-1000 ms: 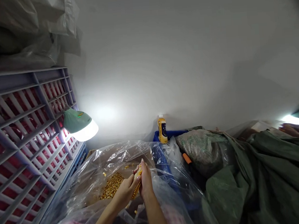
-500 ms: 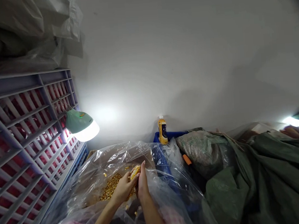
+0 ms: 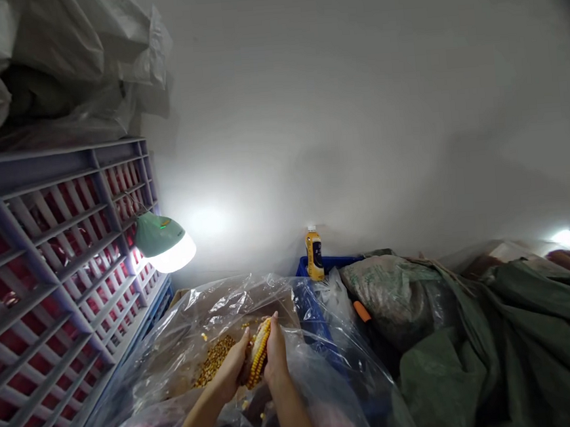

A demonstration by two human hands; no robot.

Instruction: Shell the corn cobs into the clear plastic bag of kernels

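I hold a yellow corn cob [image 3: 257, 355] upright between both hands, low in the middle of the view. My left hand [image 3: 231, 370] cups its left side and my right hand [image 3: 276, 352] grips its right side. Just left of the cob, a pile of loose kernels [image 3: 214, 360] lies inside a box lined with a clear plastic bag [image 3: 208, 308]. A few stray kernels lie on the plastic below my wrists.
Stacked slatted crates [image 3: 48, 285] stand at the left with a lit green lamp [image 3: 163, 241] clipped on. A yellow bottle [image 3: 314, 253] stands on a blue crate [image 3: 317, 309] by the wall. Green sacks and cloth [image 3: 472, 330] fill the right side.
The cob has turned between my hands and now shows more of its kernelled length. The view has shifted slightly to the left and down.
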